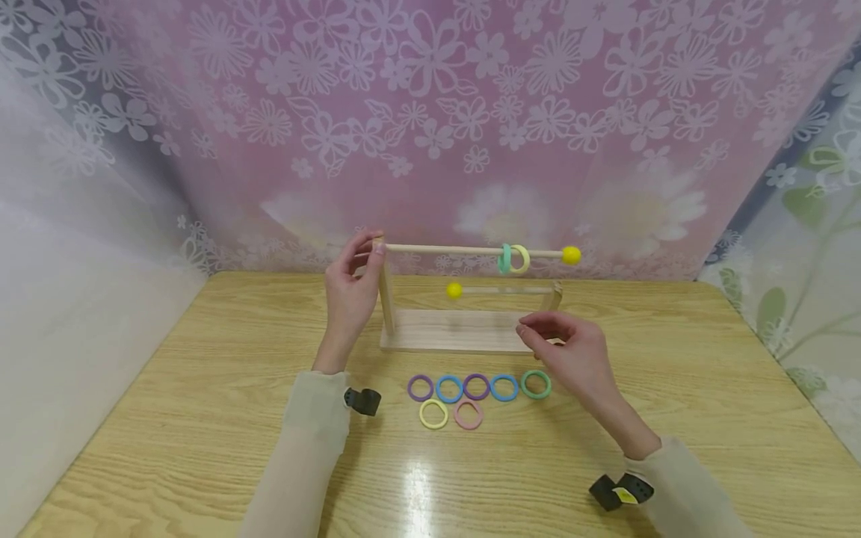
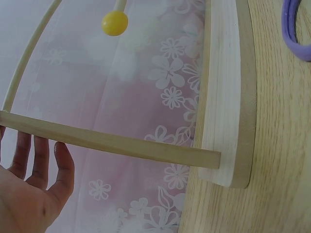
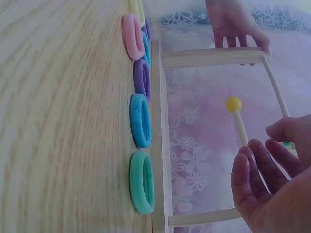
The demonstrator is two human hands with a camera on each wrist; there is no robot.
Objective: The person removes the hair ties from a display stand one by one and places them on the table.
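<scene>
A wooden stand [image 1: 457, 340] has two posts, each bearing a rod tipped with a yellow ball. My left hand [image 1: 353, 280] holds the top of the tall left post [image 2: 112, 141] between thumb and fingers. On the upper rod [image 1: 440, 249] hang a mint-green hair tie [image 1: 504, 258] and a yellow hair tie [image 1: 525, 259]. My right hand [image 1: 572, 355] hovers before the stand's right end, fingers loosely bent, with nothing visible between thumb and fingers. It partly hides the shorter right post [image 3: 204, 217]. The lower rod [image 1: 501, 290] points left and bears no hair tie.
In front of the stand, several hair ties lie flat in two rows; a green one [image 1: 536, 384] ends the back row, and a pink one [image 1: 468, 414] lies in the front row. The wooden table [image 1: 202, 418] meets a flowered curtain [image 1: 430, 112] behind.
</scene>
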